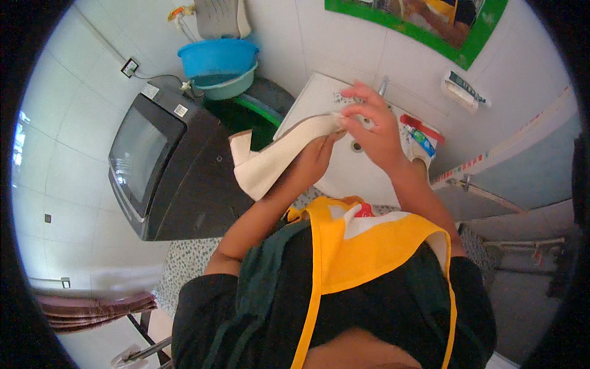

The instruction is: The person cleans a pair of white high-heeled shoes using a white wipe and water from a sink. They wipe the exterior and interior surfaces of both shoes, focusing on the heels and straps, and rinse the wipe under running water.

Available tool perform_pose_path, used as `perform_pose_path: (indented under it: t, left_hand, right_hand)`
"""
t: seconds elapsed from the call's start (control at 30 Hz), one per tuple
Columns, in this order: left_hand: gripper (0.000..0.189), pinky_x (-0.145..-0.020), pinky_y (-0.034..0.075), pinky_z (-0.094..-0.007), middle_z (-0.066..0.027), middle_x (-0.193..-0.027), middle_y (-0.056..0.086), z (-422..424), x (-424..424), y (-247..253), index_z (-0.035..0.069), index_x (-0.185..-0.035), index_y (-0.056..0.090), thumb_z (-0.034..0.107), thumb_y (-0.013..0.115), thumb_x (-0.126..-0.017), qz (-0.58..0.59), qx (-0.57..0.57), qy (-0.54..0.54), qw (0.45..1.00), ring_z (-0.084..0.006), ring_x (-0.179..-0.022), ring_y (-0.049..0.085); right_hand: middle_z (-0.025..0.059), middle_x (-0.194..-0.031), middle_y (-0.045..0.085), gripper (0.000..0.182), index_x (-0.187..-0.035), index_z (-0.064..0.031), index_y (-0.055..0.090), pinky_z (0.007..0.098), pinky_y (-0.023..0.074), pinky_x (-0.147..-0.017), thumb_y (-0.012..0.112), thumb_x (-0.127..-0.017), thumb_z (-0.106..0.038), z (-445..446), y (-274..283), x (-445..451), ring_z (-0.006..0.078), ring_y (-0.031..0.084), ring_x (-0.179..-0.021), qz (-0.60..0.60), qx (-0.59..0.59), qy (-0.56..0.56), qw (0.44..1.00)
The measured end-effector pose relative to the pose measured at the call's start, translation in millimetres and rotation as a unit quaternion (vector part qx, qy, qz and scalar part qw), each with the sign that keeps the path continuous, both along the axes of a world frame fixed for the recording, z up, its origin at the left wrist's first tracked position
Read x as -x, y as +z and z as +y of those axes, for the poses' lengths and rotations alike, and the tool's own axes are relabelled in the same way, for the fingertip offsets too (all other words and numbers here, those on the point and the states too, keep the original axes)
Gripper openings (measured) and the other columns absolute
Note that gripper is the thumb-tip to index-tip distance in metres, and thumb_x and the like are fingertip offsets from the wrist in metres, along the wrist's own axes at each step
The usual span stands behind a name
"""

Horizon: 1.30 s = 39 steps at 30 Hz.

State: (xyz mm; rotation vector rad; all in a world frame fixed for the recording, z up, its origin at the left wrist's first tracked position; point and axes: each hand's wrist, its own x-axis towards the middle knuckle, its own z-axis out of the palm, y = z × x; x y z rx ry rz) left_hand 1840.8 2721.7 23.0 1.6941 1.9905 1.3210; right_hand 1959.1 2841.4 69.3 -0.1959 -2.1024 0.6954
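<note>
A cream block-heeled pump is held sideways over the washbasin's near left side, its heel to the left and its toe to the right. My left hand grips it from below, with part of the fingers hidden behind the shoe. At the toe end, the thumb and forefinger of my right hand pinch together, while its other fingers are spread. Something whitish shows at those fingertips; whether it is the toe or a separate piece is unclear. Beneath both hands lies the white washbasin with its drain hole.
A dark top-loading washing machine stands on the left. Behind it are a blue plastic basin and a pale green one. A toothpaste tube and a red brush-like item lie on the basin's right rim. A green-framed mirror hangs above.
</note>
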Motion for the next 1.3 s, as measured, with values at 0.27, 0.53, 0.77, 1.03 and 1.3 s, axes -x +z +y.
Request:
perform_pose_path:
  t: [0.27,0.53,0.77,1.03,1.3]
  left_hand:
    - [0.020,-0.086,0.040,-0.0336,-0.0174,-0.097,0.059,4.0,-1.0,-6.6,-0.003,-0.098,0.057,0.009,0.044,-0.087,-0.114,0.033,-0.027,0.993,-0.0283,-0.095,0.056]
    - [0.025,-0.086,0.041,-0.0365,-0.0174,-0.102,0.057,3.5,6.3,-15.3,-0.002,-0.107,0.052,0.008,0.047,-0.084,-0.045,0.008,-0.031,0.998,-0.0303,-0.097,0.055]
    - [0.026,-0.082,0.043,-0.0398,-0.0193,-0.096,0.056,6.2,0.7,-18.1,0.005,-0.107,0.053,0.008,0.048,-0.082,0.137,-0.059,0.059,0.987,-0.0380,-0.094,0.054]
    - [0.023,-0.091,0.038,-0.0413,-0.0204,-0.102,0.055,12.6,9.3,-28.4,0.002,-0.105,0.053,0.012,0.052,-0.085,-0.009,-0.073,0.023,0.997,-0.0367,-0.102,0.051]
    - [0.020,-0.079,0.043,-0.0395,-0.0198,-0.096,0.058,1.1,6.6,4.3,0.002,-0.101,0.058,0.012,0.051,-0.084,0.157,-0.084,0.013,0.984,-0.0360,-0.088,0.055]
  right_hand:
    - [0.0042,-0.110,0.057,0.010,-0.079,-0.0090,0.063,0.0401,0.0283,-0.100,0.065,-0.069,-0.007,7.7,-28.8,-3.4,0.0290,0.039,-0.118,-0.043,0.004,-0.053,0.998]
    - [0.0066,-0.110,0.056,0.013,-0.082,-0.0074,0.062,0.0366,0.0308,-0.099,0.065,-0.070,-0.002,-10.7,-14.5,11.8,0.0269,0.042,-0.117,-0.008,-0.025,0.021,0.999]
    - [0.0070,-0.110,0.056,0.011,-0.081,-0.0071,0.062,0.0367,0.0309,-0.099,0.064,-0.070,-0.003,-26.6,20.2,24.9,0.0279,0.041,-0.118,-0.017,-0.048,0.053,0.997]
    - [0.0069,-0.107,0.057,0.008,-0.078,-0.0077,0.063,0.0402,0.0300,-0.099,0.064,-0.069,-0.008,20.6,-26.5,8.3,0.0277,0.043,-0.115,-0.046,0.028,-0.055,0.997]
    - [0.0063,-0.105,0.058,0.010,-0.079,-0.0076,0.063,0.0394,0.0329,-0.097,0.063,-0.069,-0.006,-35.1,4.0,37.4,0.0283,0.044,-0.114,-0.015,-0.043,0.071,0.996]
